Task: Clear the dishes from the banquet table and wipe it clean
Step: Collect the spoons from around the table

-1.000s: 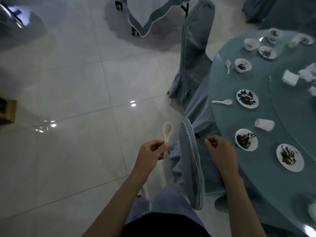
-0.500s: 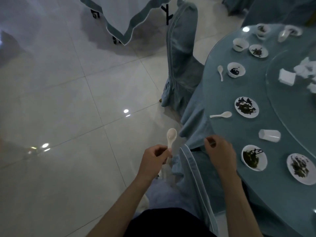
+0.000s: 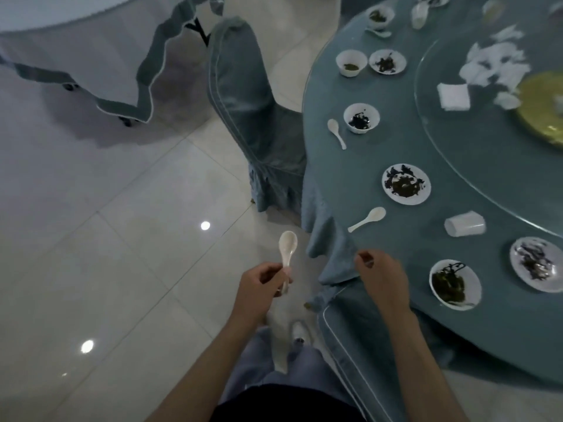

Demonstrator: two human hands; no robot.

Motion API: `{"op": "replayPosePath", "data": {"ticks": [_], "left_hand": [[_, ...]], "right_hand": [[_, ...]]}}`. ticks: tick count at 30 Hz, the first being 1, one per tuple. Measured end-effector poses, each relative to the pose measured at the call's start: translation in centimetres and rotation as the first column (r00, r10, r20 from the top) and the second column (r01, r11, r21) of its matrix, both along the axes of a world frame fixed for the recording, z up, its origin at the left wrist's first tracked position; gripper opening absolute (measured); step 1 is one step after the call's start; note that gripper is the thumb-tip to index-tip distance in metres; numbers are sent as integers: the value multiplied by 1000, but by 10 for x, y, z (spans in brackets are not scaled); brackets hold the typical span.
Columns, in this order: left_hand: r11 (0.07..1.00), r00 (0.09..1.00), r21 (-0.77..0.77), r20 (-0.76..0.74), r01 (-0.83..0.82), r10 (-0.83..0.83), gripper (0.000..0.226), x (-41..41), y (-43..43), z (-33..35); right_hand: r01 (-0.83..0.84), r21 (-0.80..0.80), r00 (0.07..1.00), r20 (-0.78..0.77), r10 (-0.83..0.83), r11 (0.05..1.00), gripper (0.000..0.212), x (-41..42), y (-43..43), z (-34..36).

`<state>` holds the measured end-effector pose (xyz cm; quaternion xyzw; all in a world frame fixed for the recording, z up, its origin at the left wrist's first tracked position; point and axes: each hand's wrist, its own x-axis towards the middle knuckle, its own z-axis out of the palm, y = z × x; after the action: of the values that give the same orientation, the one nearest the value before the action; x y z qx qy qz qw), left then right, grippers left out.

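My left hand [image 3: 261, 284] grips the handle of a white ceramic spoon [image 3: 287, 250], bowl up, over the floor left of the round banquet table [image 3: 341, 178]. My right hand [image 3: 382, 278] hovers at the table's near edge with its fingers curled; I see nothing clearly held in it. Another white spoon [image 3: 367, 219] lies just beyond that hand. A bowl of dark scraps [image 3: 455, 284] sits to its right. Farther along are a dirty plate [image 3: 406, 184], an overturned cup [image 3: 464, 224], a bowl [image 3: 361, 117] and a third spoon [image 3: 336, 133].
A covered chair [image 3: 243, 111] stands against the table's left side, and another chair back [image 3: 341, 330] is right in front of my legs. A glass turntable [image 3: 441, 141] carries crumpled napkins [image 3: 493, 62]. A second clothed table [image 3: 91, 41] stands far left on the tiled floor.
The view has swung up and toward the table as I step along its edge. Both hands keep their pose, the left still holding the spoon.
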<state>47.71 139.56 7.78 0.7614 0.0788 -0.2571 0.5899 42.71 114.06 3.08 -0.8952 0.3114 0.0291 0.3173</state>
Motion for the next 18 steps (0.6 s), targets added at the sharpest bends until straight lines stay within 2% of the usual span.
{"op": "replayPosePath", "data": {"ticks": [7,13,18], "left_hand": [[976,975,23,-32,219,-218,5,93,-3,-17],[957,956,-23,-41,290,-291,7,173,-9,-24],[937,935,-22,-54,349,-350,6,215,-18,-31]], "right_hand": [[269,87,963,-29,-268,959,18,48,3,-25],[611,91,790,-137,-598,786,23,93,13,-45],[735,71,674,-188,-714,675,31,121,0,-61]]}}
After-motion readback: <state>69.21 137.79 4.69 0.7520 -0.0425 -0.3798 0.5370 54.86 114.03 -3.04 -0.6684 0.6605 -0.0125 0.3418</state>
